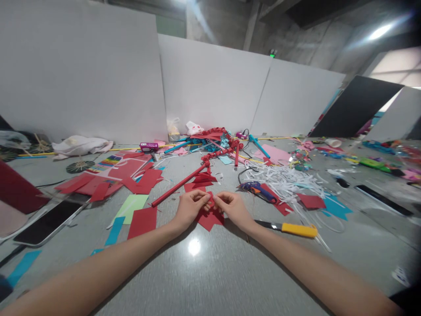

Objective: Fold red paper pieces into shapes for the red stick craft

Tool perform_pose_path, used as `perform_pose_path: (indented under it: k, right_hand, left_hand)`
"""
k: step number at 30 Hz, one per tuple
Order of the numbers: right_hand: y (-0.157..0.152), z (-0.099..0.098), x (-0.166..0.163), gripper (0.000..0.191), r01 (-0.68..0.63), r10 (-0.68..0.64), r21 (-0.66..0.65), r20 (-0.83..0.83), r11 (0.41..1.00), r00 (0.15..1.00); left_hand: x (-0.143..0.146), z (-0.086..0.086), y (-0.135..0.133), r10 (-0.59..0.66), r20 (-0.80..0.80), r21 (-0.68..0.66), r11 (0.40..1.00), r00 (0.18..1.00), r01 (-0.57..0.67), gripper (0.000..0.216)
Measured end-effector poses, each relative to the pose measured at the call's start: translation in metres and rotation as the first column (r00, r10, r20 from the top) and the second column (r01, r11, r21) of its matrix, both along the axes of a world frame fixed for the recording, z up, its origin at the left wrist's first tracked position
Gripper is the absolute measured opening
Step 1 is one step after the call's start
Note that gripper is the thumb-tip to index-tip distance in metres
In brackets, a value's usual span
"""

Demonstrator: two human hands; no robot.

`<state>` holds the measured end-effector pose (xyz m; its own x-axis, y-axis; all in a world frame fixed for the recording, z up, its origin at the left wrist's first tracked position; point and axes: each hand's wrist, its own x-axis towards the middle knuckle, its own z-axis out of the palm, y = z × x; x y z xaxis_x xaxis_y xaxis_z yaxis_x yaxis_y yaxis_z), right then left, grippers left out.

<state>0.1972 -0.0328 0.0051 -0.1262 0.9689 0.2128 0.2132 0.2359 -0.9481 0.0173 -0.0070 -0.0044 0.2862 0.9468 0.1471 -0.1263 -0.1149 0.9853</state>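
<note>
Centrally, toward the tabletop's (204, 281) near edge: one piece of red paper (209, 222), angular. Left hand (191, 210): thumb and fingertips pinched on it. Right hand (234, 210): likewise, just beside. Probable fault: creasing or tearing, should the two pinches pull unevenly. Toward the right edge: one yellow-handled knife (298, 230), dark end close to the right forearm (296, 265); a careless sweep could catch it, though whether the blade is bared cannot be told. Toward the far edge: one glue gun (256, 189), possibly hot, a burn risk if the right hand drifts; one red rod (180, 185), liable to roll if the left hand knocks it.
</note>
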Motion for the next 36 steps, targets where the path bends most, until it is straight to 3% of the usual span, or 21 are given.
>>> perform_pose_path:
  k: [5,36]
  right_hand:
    - [0.0005,-0.0013,0.0007,0.041,-0.064,0.064,0.009,0.05,0.998,0.997]
    - [0.0062,-0.002,0.0021,0.05,0.068,-0.068,0.002,-0.014,0.998,0.998]
  left_hand:
    - [0.0009,-0.0003,-0.002,-0.039,-0.042,0.043,0.998,0.998,0.041,0.03]
    - [-0.0017,0.0027,-0.0014,0.069,0.008,-0.068,0.995,0.998,-0.068,0.041]
